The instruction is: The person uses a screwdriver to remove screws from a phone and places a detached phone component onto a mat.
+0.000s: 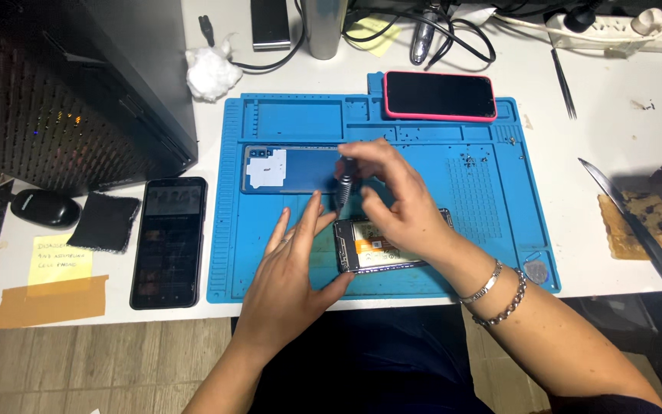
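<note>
Screwdriver (342, 186) pinched upright in right-hand fingers (362, 165) — opened phone (377, 249) beneath, left fingers (300, 226) spread flat, empty.

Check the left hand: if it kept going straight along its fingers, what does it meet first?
Probably the screwdriver held by the right hand: the left hand points up-right at its tip. Behind lies the blue back cover. Depth is unclear.

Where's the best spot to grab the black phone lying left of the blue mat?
Take the black phone by its two long edges, coming straight down from above. It lies flat, screen up, on the white table, with bare table on either side, so fingers fit along the narrow sides.
</note>
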